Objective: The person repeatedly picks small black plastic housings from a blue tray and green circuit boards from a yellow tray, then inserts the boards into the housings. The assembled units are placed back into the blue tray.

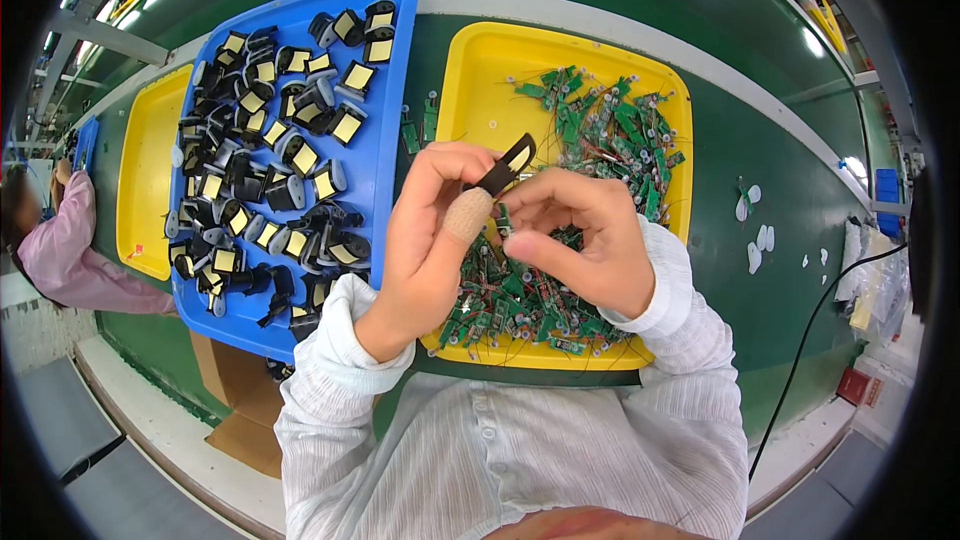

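My left hand [430,230] is closed on a black plastic housing [508,164] with a pale yellow pad on its face; a beige covering wraps the thumb. Close beside it, my right hand [580,230] pinches a small green circuit board [503,221] just below the housing. Both hands are above the yellow tray [470,50], where many green circuit boards [625,130] with thin wires and small round discs lie heaped. To the left, a blue tray [375,150] holds a pile of similar black housings [290,155] with yellow pads and grey parts.
A second yellow tray [150,170] stands beyond the blue one, near a person in a pink sleeve [75,235]. White pieces [755,245] lie on the green table to the right. A black cable [800,340] and plastic bags [870,275] are at the right edge. Below the blue tray is a cardboard box [235,390].
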A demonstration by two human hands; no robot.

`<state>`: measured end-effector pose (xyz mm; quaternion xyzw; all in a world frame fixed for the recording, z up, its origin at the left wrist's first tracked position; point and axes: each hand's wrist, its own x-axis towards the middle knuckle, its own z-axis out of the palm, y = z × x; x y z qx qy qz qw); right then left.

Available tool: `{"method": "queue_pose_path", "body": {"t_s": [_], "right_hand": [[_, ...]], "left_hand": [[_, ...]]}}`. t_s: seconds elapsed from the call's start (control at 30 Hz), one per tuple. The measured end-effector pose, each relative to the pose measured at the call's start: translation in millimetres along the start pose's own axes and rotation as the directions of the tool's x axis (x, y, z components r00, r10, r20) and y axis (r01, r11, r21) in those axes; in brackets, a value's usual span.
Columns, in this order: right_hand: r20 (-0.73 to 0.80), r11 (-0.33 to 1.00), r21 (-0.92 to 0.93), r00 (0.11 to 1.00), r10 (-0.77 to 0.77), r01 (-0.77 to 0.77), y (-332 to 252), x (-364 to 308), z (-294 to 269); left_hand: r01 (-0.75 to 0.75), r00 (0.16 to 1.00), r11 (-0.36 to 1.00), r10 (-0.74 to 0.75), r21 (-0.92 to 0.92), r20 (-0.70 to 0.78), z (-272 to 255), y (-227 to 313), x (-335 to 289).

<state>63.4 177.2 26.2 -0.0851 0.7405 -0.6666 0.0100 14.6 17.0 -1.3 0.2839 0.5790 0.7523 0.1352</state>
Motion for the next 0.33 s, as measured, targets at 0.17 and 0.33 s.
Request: {"method": "queue_pose_path", "body": {"t_s": [0.17,0.33], "right_hand": [[-0.155,0.999,0.035,0.987,0.036,-0.031,5.0,-2.5,-0.4],[-0.153,0.983,-0.180,0.986,-0.073,0.045,2.2,-3.5,0.1]], "left_hand": [[0.094,0.995,0.992,-0.091,-0.086,0.037,-0.6,-2.8,2.2],[0.097,0.994,0.994,-0.094,-0.047,0.061,0.4,0.5,0.6]]}}
